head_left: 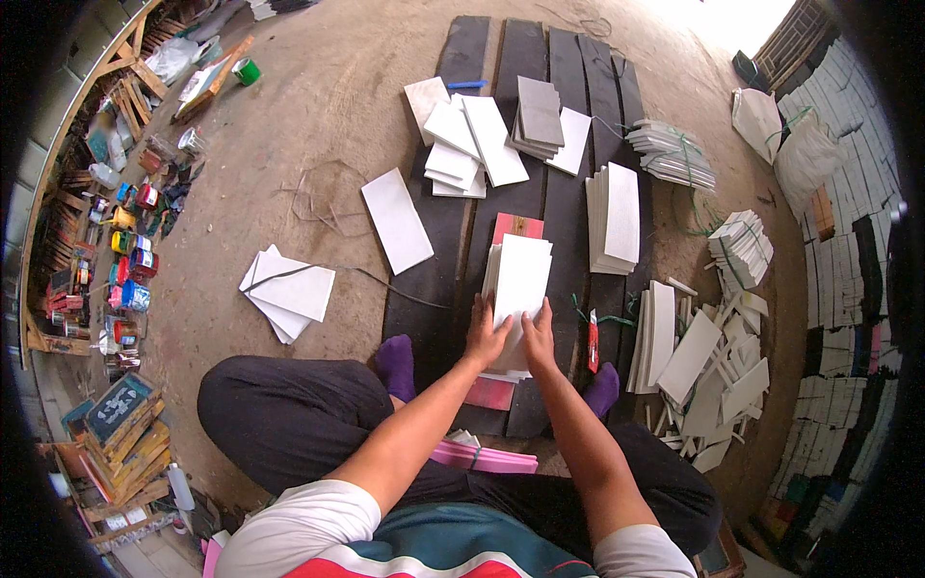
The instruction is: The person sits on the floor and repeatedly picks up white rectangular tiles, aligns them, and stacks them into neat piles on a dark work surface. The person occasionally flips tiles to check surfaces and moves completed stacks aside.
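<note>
A stack of white rectangular boards (pixel 522 279) lies in front of me, lengthwise away from my body. My left hand (pixel 488 333) presses its left edge, and my right hand (pixel 540 337) presses its right edge, thumbs toward the top sheet. Under the stack, a pinkish-red board (pixel 518 226) sticks out at the far and near ends. All this rests on dark planks (pixel 438 318). To the right of my right hand lies a red cutter-like tool (pixel 593 342); its exact kind is hard to tell. A taller white stack (pixel 614 220) stands farther right.
Loose white boards (pixel 462 144) and grey boards (pixel 538 114) lie on the far planks. A single board (pixel 398 222) and a fanned pile (pixel 287 294) are at left. Tied bundles (pixel 672 154) and offcuts (pixel 718 376) fill the right. Paint containers (pixel 135 246) line the left.
</note>
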Available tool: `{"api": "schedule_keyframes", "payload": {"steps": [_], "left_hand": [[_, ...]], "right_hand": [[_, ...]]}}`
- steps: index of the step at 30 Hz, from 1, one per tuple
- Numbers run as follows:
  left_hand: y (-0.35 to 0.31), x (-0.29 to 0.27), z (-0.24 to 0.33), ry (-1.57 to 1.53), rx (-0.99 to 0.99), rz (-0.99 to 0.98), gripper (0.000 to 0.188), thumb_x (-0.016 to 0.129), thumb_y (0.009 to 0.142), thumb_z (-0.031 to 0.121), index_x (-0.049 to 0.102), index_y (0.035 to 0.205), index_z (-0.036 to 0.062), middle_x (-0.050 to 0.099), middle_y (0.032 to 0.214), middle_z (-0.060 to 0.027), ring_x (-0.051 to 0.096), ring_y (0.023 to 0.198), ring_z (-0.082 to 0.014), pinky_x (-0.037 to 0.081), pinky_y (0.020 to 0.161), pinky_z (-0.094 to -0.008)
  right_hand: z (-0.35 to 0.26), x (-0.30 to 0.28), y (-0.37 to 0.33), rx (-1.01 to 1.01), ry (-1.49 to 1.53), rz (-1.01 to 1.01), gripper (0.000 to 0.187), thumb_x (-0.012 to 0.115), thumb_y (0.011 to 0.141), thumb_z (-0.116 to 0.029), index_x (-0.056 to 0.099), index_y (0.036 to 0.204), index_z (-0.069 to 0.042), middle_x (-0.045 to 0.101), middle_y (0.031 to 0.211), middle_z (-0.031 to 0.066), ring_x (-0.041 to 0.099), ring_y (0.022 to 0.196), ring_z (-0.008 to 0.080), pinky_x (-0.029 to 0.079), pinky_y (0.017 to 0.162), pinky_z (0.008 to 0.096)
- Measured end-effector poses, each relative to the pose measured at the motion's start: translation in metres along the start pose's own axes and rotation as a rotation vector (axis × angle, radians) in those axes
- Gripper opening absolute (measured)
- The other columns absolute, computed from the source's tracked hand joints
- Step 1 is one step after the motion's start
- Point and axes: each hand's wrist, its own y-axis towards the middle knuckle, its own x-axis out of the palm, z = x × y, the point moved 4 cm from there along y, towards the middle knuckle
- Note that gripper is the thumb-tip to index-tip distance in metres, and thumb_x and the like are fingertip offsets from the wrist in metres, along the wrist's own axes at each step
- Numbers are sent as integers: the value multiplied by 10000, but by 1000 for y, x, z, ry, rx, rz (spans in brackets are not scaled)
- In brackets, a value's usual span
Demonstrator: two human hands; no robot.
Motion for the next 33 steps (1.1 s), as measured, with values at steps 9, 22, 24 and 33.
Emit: {"api": "schedule_keyframes", "payload": {"steps": [9, 22, 24, 33], "left_hand": [[-6, 7, -5, 72, 34, 36, 839, 645, 1003, 394, 234, 1637, 31, 194, 1652, -371, 229, 1533, -521, 260, 1239, -539], [-10, -8, 20, 199, 77, 95, 801, 616, 1010, 364, 215, 1667, 142, 154, 1703, -283, 216, 1555, -482, 246, 1230, -591], [-8, -24, 67, 409, 127, 81, 774, 597, 1016, 373, 231, 1670, 179, 153, 1723, -226, 185, 1573, -458, 211, 1233, -626], [8, -5, 88, 782, 111, -112, 635, 447, 1068, 395, 254, 1669, 316, 89, 1765, -81, 110, 1590, -457, 107, 1239, -681]], "right_hand": [[1, -9, -10, 31, -96, 211, 442, 636, 1022, -224, 495, 1366, 14, 579, 1361, 234, 587, 1261, 343, 474, 1047, 432], [-47, -15, -33, 47, -432, 364, 378, 736, 927, -260, 594, 1164, -1, 603, 1180, 181, 599, 1125, 363, 482, 964, 462], [-40, -17, -26, -46, -361, 362, 349, 718, 941, -256, 603, 1149, -1, 627, 1147, 182, 623, 1077, 359, 494, 943, 457], [-9, -42, 30, -42, -199, 384, 242, 698, 966, -237, 676, 1032, -5, 694, 997, 169, 672, 956, 296, 526, 868, 411]]}}
